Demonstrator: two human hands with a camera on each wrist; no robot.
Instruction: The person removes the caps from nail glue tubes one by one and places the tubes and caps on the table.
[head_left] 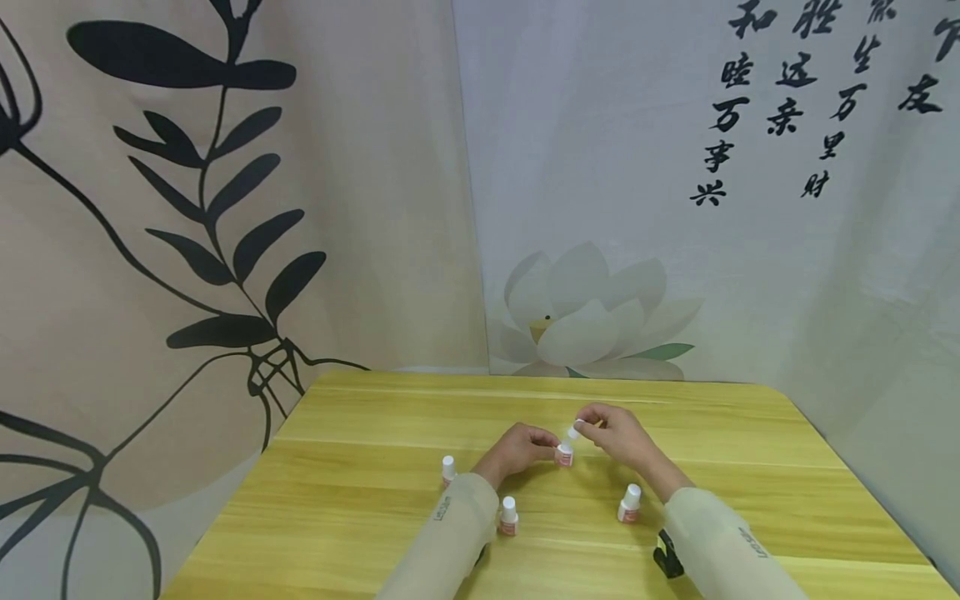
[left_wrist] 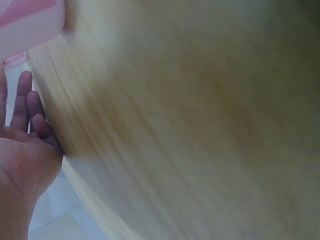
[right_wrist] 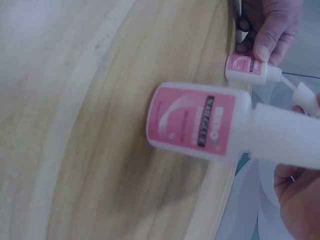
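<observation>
My left hand (head_left: pixel 521 451) pinches a small white bottle (head_left: pixel 564 457) with a pink label near the middle of the desk (head_left: pixel 360 475), towards its far edge; I cannot tell whether the bottle's base touches the wood. My right hand (head_left: pixel 617 432) pinches a white cap (head_left: pixel 573 432) between thumb and fingers, just above that bottle. Through the right wrist camera I can see the cap is off the neck, with a thin pale stem (right_wrist: pixel 287 82) between the two, though I cannot say which of them it belongs to. Three more bottles stand upright with their white caps on: a left bottle (head_left: pixel 447 465) partly hidden by my left sleeve (head_left: pixel 450 533), a nearer bottle (head_left: pixel 509 517) just on the other side of that sleeve, and a right bottle (head_left: pixel 629 504) beside my right forearm (head_left: pixel 667 477). That last one looms large in the right wrist view, its pink label reading NAIL GLUE. My left wrist view gives me little: the palm, some bent fingers, and a cropped bottle in the corner. Behind the desk hangs a pale backdrop (head_left: pixel 397 208) printed with dark leaves (head_left: pixel 255 183).
</observation>
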